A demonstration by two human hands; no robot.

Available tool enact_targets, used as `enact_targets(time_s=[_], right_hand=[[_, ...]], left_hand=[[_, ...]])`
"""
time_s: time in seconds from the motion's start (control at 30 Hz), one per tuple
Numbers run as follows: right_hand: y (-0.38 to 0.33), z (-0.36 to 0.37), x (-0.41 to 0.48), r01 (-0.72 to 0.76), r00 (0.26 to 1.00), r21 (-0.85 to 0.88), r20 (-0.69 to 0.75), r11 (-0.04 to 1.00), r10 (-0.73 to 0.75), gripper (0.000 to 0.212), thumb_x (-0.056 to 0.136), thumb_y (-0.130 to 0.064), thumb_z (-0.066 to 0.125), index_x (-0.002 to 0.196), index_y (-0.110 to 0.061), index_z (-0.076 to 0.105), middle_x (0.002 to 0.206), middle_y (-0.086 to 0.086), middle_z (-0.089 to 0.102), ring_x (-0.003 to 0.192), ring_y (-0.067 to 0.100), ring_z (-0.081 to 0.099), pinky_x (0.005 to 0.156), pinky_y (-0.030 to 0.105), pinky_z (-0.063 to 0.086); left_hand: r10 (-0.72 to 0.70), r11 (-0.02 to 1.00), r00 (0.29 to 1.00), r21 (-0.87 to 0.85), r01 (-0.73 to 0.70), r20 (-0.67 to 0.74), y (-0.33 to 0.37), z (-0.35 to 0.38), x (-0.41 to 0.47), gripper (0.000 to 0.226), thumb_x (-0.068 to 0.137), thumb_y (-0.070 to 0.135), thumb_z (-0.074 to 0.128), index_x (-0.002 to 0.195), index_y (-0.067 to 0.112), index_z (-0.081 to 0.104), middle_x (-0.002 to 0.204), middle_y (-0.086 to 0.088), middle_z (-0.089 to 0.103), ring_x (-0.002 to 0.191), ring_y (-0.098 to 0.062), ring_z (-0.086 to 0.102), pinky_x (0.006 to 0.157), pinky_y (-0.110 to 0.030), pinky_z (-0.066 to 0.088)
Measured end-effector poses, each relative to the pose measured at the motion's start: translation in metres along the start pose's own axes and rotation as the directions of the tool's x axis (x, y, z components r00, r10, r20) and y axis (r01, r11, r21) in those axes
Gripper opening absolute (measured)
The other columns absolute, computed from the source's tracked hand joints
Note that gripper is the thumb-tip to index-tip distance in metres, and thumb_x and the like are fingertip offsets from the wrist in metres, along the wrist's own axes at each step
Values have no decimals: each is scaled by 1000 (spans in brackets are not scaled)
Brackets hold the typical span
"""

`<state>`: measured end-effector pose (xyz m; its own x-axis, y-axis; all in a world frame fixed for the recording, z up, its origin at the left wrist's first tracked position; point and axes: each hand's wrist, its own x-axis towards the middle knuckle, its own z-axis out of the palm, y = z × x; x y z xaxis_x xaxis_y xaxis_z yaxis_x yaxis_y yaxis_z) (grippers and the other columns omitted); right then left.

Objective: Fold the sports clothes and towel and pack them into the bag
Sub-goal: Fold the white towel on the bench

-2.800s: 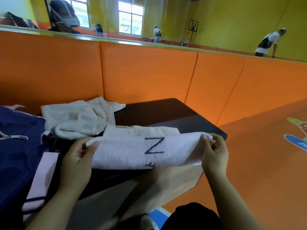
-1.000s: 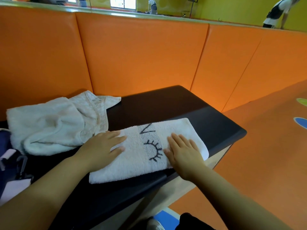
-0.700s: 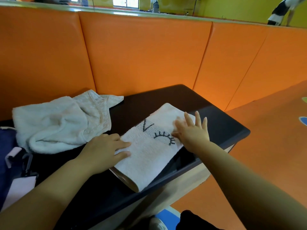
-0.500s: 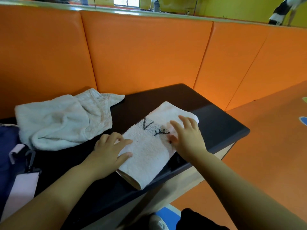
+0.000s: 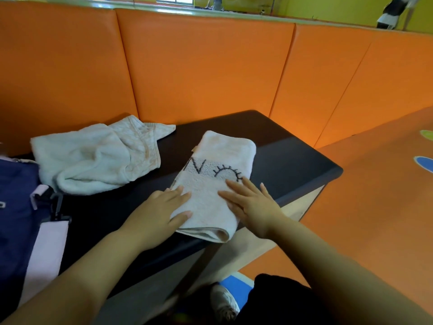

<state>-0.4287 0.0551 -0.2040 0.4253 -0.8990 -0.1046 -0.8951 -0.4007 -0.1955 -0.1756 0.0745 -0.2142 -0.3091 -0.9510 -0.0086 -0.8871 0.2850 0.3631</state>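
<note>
A folded white towel (image 5: 218,165) with a dark "N" and an eyelash mark lies on the black bench top (image 5: 288,160), its long side pointing away from me. My left hand (image 5: 161,211) rests flat on its near left part. My right hand (image 5: 250,202) presses flat on its near right part, fingers spread. A crumpled pale garment (image 5: 93,156) lies to the left on the bench. The navy bag (image 5: 14,207) with a pale pink strap (image 5: 46,249) sits at the far left, partly out of frame.
Orange padded wall panels (image 5: 206,66) stand right behind the bench. The bench's right end and front edge drop to an orange floor (image 5: 375,207). My shoe (image 5: 222,301) and dark trouser leg show below the bench.
The towel went from held in the air to lying on the bench, then was turned from crosswise to lengthwise. Both hands now lie flat on its near end.
</note>
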Motion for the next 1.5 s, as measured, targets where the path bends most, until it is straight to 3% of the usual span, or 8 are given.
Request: enact_targets(time_s=[0.27, 0.5, 0.73, 0.93, 1.13, 1.27, 1.4, 1.5], right_hand=[[1, 1, -34, 222, 966, 33, -141, 974, -215, 54, 95, -20, 47, 144, -36, 33, 155, -8, 25, 147, 21, 10, 118, 52, 10], [4, 19, -42, 219, 969, -116, -88, 969, -229, 82, 87, -42, 62, 148, -42, 8, 160, -9, 3, 144, 16, -9, 116, 48, -1], [-4, 0, -37, 115, 993, 326, -69, 939, -97, 38, 97, -38, 47, 135, -36, 46, 151, -11, 34, 144, 12, 18, 119, 44, 8], [-7, -25, -39, 110, 994, 578, -85, 809, -74, 13, 93, -24, 55, 100, -29, 66, 105, -4, 66, 97, 16, 58, 92, 36, 47], [-1, -14, -35, 312, 944, 257, -189, 915, -269, 49, 79, -49, 68, 122, -27, 59, 125, -13, 57, 118, -1, 46, 107, 16, 33], [-4, -21, -31, 135, 984, 509, -167, 850, -57, 18, 89, -25, 64, 94, -42, 62, 92, -19, 65, 87, 1, 61, 83, 22, 50], [-1, -29, -23, 58, 994, 681, -109, 730, 22, 17, 91, -30, 60, 97, -46, 61, 103, -18, 67, 98, 5, 63, 92, 27, 49], [1, -32, -16, 14, 994, 785, -78, 620, 76, 25, 86, -50, 55, 104, -36, 65, 108, -9, 69, 99, 11, 65, 95, 37, 51]], left_hand=[[5, 1000, 1000, 10, -6, 5, 5, 4, -19, 111, 50, 97, 2, 143, 44, 30, 154, 18, 22, 130, -14, 27, 104, -27, 30], [41, 997, 998, -63, -38, 50, 6, 2, -28, 95, 55, 96, 18, 140, 54, 24, 156, 20, 15, 135, -10, 18, 105, -28, 28], [83, 992, 986, -108, -68, 145, 1, -4, -38, 75, 61, 79, 57, 127, 63, 26, 146, 36, 6, 132, 8, 6, 107, -27, 30], [54, 922, 989, -374, -102, -137, 4, -13, -41, 24, 82, 48, 62, 99, 65, 56, 111, 30, 55, 114, 21, 36, 94, -8, 35], [-4, 774, 959, -608, -176, -282, 17, -33, -37, 22, 87, 35, 62, 97, 55, 64, 99, 25, 68, 94, 7, 62, 80, -6, 44], [-68, 675, 952, -716, -177, -300, 22, -34, -33, 18, 78, 40, 71, 95, 45, 68, 100, 30, 67, 100, 7, 61, 79, -2, 42], [1, 699, 983, -703, -132, -183, 13, -30, -32, 45, 55, 63, 79, 96, 63, 62, 105, 32, 65, 100, 10, 60, 81, -4, 44], [18, 728, 999, -684, -42, -42, 7, -26, -27, 60, 49, 70, 77, 102, 44, 68, 105, 25, 68, 101, 4, 63, 87, -16, 47]])
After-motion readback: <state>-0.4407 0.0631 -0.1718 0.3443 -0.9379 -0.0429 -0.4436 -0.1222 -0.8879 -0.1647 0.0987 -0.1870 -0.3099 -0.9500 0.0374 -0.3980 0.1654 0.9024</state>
